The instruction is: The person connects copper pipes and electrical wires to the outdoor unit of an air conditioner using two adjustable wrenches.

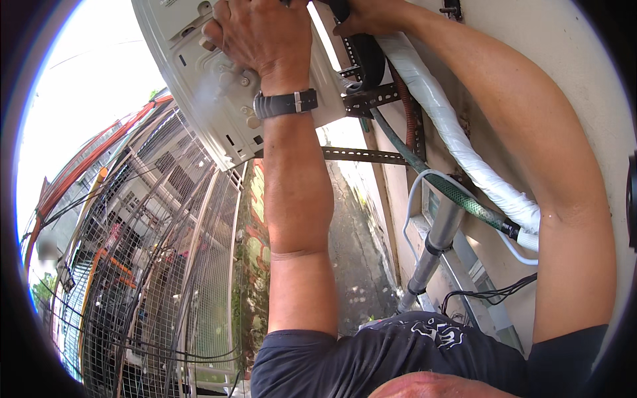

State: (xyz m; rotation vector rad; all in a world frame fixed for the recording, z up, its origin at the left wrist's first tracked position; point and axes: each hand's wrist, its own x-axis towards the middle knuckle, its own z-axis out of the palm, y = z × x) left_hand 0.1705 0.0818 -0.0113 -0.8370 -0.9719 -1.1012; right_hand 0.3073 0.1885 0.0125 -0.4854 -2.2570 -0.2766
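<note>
A beige outdoor air-conditioner unit fills the upper left, with brass service valves on its side. My left hand lies over the unit's upper part, wearing a black watch. Its fingers are curled; what they hold is hidden behind the hand and cut off by the top edge. My right hand reaches in from the right at the top edge. Its fingers close round a black foam-covered pipe that bends down beside the unit. Whitish vapour or blur shows beside the valves.
Perforated metal brackets join the unit to the wall. A white-wrapped pipe bundle and a green hose run down it. Below stands a metal ladder. Many overhead cables and a mesh fence are at left.
</note>
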